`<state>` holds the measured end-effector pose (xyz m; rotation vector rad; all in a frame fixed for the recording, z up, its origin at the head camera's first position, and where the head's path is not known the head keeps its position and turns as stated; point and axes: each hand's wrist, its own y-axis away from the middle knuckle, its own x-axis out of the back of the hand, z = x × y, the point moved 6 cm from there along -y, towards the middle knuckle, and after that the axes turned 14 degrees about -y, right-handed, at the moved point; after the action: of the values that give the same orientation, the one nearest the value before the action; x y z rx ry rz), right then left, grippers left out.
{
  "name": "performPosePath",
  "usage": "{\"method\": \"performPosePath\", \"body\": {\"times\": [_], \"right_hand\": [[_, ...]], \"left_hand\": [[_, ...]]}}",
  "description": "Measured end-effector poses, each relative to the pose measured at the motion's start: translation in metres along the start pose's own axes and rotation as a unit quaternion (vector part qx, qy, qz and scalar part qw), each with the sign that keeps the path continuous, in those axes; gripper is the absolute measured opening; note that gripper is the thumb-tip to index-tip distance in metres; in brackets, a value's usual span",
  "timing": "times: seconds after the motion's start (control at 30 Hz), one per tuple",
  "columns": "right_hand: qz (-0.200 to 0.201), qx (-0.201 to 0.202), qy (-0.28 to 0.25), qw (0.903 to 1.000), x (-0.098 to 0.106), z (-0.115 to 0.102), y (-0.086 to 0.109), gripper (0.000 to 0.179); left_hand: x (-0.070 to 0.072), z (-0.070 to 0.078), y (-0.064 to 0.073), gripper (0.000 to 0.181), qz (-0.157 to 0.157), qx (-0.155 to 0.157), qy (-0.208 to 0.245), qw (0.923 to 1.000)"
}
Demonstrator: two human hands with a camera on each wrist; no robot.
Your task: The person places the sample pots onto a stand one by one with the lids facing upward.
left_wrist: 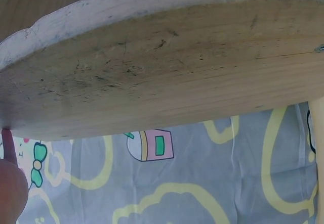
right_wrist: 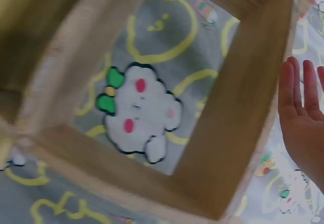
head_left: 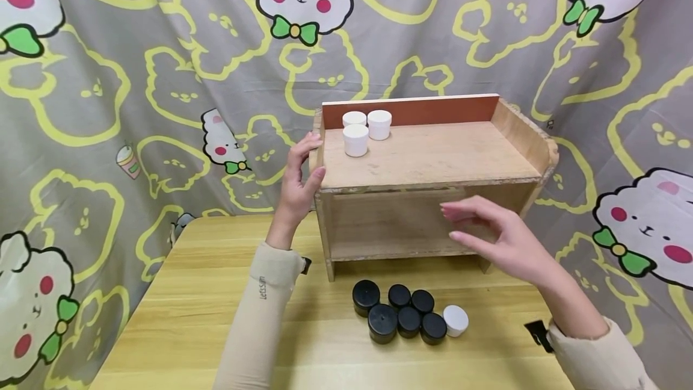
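A two-level wooden shelf (head_left: 433, 155) stands on the table. My left hand (head_left: 298, 179) grips its left side panel near the top, thumb towards the front edge; in the left wrist view the outer face of that panel (left_wrist: 152, 72) fills the upper part. My right hand (head_left: 495, 236) hovers before the shelf's lower opening, fingers loosely bent, nothing in it. On the top board, at the left, three small white lidded jars (head_left: 355, 140) stand close together. Several round black jars (head_left: 382, 322) sit grouped on the table before the shelf, with one white jar (head_left: 456, 321) at their right.
The light wooden table (head_left: 189, 306) extends to the left and front of the shelf. A patterned grey curtain (head_left: 206, 89) hangs behind and on both sides. A reddish back board (head_left: 411, 112) and a raised right side panel (head_left: 522, 131) border the top level.
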<state>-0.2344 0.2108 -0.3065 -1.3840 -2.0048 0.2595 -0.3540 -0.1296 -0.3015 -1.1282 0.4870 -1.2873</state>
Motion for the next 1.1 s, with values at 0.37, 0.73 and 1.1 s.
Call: {"method": "performPosePath", "body": {"times": [0.37,0.73,1.1], "right_hand": [[-0.039,-0.068,-0.096,0.9923,-0.020,0.063,0.070,0.060],[-0.130,-0.215,-0.171,0.9527,-0.044,0.124,0.122,0.070],[-0.178,-0.185,-0.245,0.9348,-0.056,0.142,0.140,0.081]], "left_hand": [[-0.003,0.001,0.002,0.061,-0.002,-0.004,0.001,1.0000],[-0.002,0.001,0.001,0.060,0.003,0.000,0.001,1.0000],[-0.002,0.000,0.000,0.061,0.008,-0.012,0.008,0.9999]]}}
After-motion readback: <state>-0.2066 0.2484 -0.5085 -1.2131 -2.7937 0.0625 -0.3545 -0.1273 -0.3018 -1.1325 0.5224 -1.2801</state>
